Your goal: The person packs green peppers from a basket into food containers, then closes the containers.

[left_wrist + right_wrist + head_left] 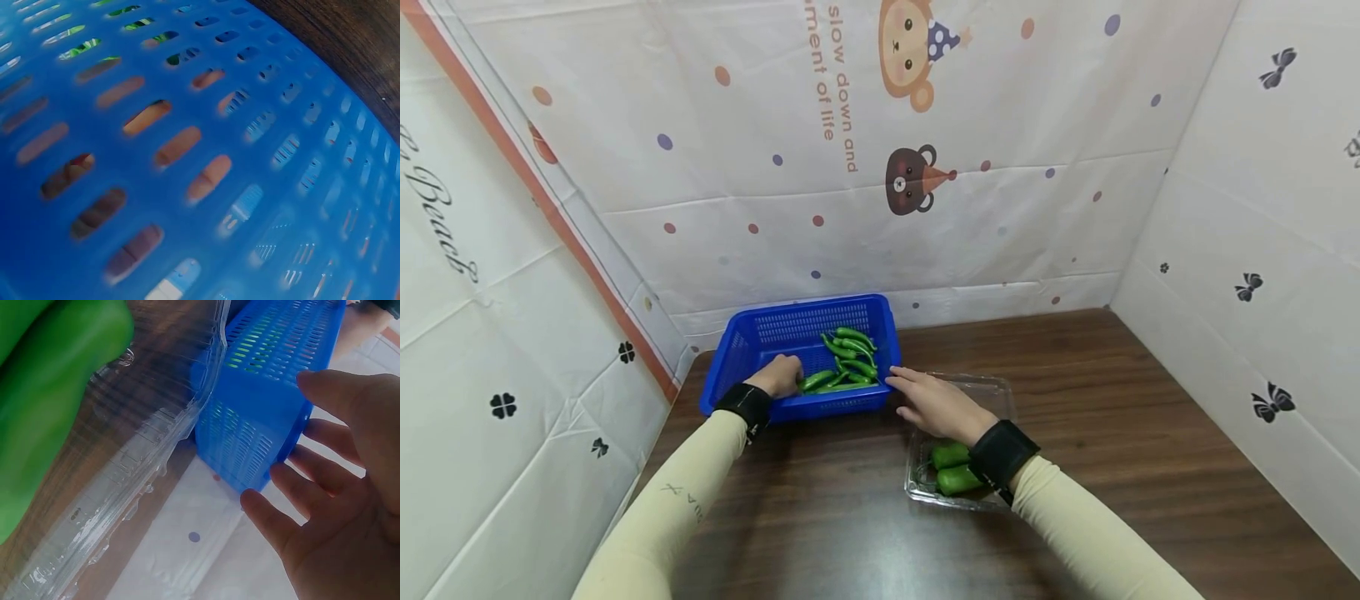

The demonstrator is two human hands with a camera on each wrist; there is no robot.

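Observation:
A blue plastic basket (790,403) with slotted walls stands at the back left of the table, with several slim green chili peppers (853,350) in its right part. My left hand (781,375) reaches over the front rim, beside the nearest peppers. Its fingertips are hidden, and the left wrist view shows only bits of fingers through the slots of the basket wall (206,244). My right hand (942,407) has its fingers spread at the basket's right rim. In the right wrist view, the fingers (275,519) reach along that rim with nothing gripped.
Under my right forearm sits a clear plastic tray (917,487) holding larger green peppers (957,479). It stands just right of the basket on the brown wooden table (1112,417). Printed white cloth (1000,242) hangs behind and at both sides.

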